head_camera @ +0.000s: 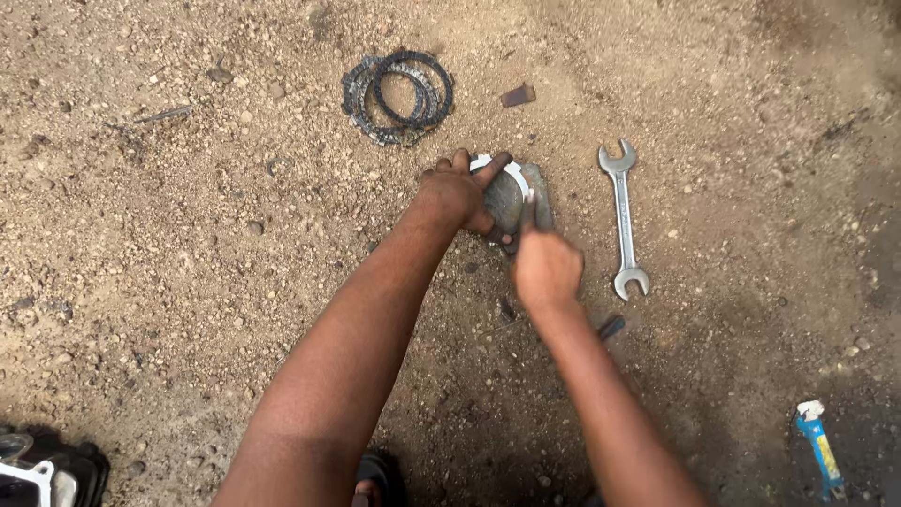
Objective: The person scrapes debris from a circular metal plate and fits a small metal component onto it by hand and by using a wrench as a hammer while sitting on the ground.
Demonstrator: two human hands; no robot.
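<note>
Head view, looking down at gravelly dirt ground (pixel 169 282). Both hands meet at frame centre, slightly toward 12 o'clock.

Left hand (pixel 457 194) comes in from 7 o'clock, fingers curled over a thin silvery metal ring (pixel 496 166), pinning it flat on a grey stone (pixel 522 192). Grip is closed on the ring's near edge; the ring's arc shows at the hand's 1 o'clock.

Right hand (pixel 545 268) comes from 5 o'clock, fist closed, index finger stretched out toward 12 and pressing on the stone/ring surface. Can't tell if it holds anything inside the fist; something dark pokes out below the wrist at 5 o'clock, too blurred to name.

Stack of dark toothed rings (pixel 399 96) lies at 11 o'clock from the hands, apart from them, rings overlapping loosely. Small brown rusty scrap (pixel 517 95) at 12 o'clock, near the stack. Double open-end spanner (pixel 623 218) lies at 3 o'clock of the stone, just beside it, not touching, long axis running 12 to 6.

Blue tube with white cap (pixel 818 445) at far 4 o'clock, well apart. Black-and-white machine part (pixel 42 469) at the 8 o'clock corner, cut off by the frame. Sandalled toe (pixel 371 483) at 6 o'clock edge.
</note>
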